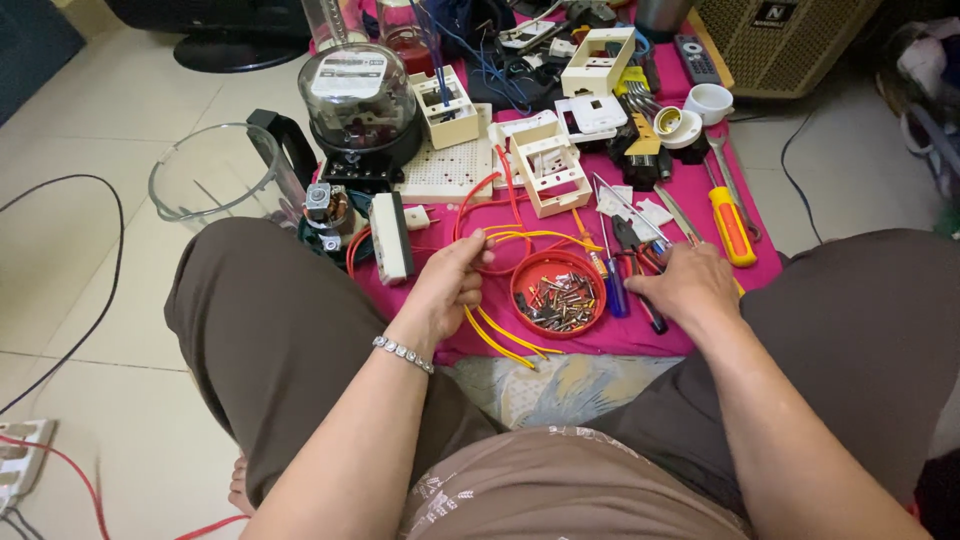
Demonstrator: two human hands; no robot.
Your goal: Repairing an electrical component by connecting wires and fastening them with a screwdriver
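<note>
Pale floor tiles [90,130] carry a magenta cloth [620,335] crowded with electrical parts. Seated cross-legged before it, the person has the left hand [450,285] pinched shut on a bundle of yellow and red wires [500,240] that loop over the cloth's near edge. The right hand [690,285] lies palm down on a cluster of pliers and screwdrivers [630,265]; whether its grip closes on one cannot be told. Between the hands sits a red lid of screws [557,293]. Farther back stand a glass-domed electricity meter [358,100] and cream switch boxes [548,165].
</note>
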